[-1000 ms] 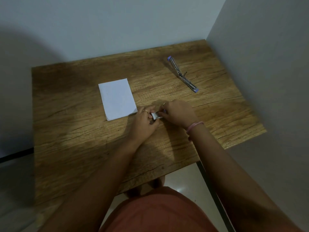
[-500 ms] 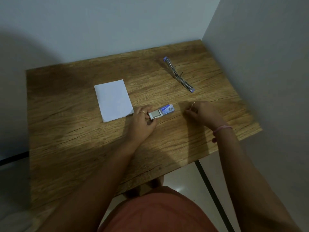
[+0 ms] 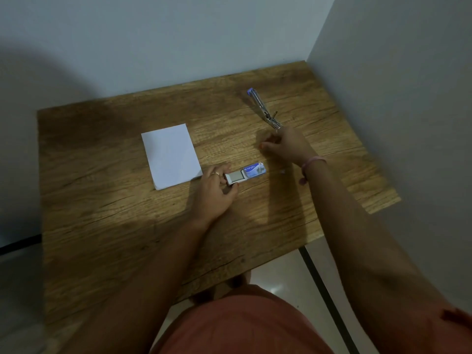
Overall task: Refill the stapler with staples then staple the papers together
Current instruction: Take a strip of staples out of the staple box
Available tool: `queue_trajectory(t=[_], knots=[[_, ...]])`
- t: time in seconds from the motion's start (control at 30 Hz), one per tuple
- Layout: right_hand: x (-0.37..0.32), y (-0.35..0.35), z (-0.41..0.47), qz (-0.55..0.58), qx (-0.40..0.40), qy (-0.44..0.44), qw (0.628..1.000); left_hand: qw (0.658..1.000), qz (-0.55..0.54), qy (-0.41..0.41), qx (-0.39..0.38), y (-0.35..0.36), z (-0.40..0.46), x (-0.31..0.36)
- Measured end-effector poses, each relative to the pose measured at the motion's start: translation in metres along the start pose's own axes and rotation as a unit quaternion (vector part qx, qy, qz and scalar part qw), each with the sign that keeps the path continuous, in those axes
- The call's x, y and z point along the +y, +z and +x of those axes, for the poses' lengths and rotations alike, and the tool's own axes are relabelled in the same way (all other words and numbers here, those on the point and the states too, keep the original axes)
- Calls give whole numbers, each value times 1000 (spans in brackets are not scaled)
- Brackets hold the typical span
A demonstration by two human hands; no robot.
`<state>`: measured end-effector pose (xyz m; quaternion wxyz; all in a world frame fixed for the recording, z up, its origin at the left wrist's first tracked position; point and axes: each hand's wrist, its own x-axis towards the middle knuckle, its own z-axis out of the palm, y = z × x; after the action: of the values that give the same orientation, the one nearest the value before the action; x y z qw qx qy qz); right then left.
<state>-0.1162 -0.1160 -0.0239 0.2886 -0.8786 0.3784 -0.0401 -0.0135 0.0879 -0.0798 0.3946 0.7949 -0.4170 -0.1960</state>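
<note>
Head: stapler (image 3: pixel 263 109) just beyond right hand (image 3: pixel 287 145)

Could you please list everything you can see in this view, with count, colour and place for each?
table: one, brown wood, set into the wall corner.
papers: one white stack, left of centre.
staple box: one, blue and white, slid open, centre.
stapler: one, silver with blue ends, opened flat, far right.
left hand: one, holds the box's open end.
right hand: one, reaching at the stapler's near end; fingers' hold unclear.
</note>
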Motion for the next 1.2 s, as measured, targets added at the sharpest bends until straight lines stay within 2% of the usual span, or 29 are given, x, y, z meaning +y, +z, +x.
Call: queue_trajectory(t=[0.1, 0.27, 0.43, 0.53, 0.6, 0.7, 0.87, 0.97, 1.1, 1.2], knots=[[-3, 9, 9, 18, 1, 22, 1000, 1000, -1, -4, -4, 0, 0, 0], [-4, 17, 12, -40, 36, 25, 998, 1000, -1, -4, -5, -1, 0, 0], [-12, 21, 9, -94, 38, 15, 995, 1000, -4, 0, -2, -1, 0, 2], [-20, 18, 1, -43, 10, -32, 999, 1000, -3, 2, 2, -2, -1, 3], [-27, 16, -8, 5, -43, -91, 995, 1000, -3, 4, 7, -2, -1, 2], [-33, 18, -18, 1, -110, -164, 980, 1000, -2, 8, 9, -1, -2, 2], [-35, 25, -26, -30, -105, -212, 971, 1000, 0, 7, 13, -1, -2, 2], [-31, 21, -29, -2, -83, -167, 983, 1000, -1, 6, 12, -1, -2, 2], [-17, 8, -34, 86, -7, -66, 994, 1000, -2, 6, 16, -1, -2, 3], [-4, 2, -38, 65, -34, -5, 997, 1000, -11, 9, 18, -2, -2, 3]])
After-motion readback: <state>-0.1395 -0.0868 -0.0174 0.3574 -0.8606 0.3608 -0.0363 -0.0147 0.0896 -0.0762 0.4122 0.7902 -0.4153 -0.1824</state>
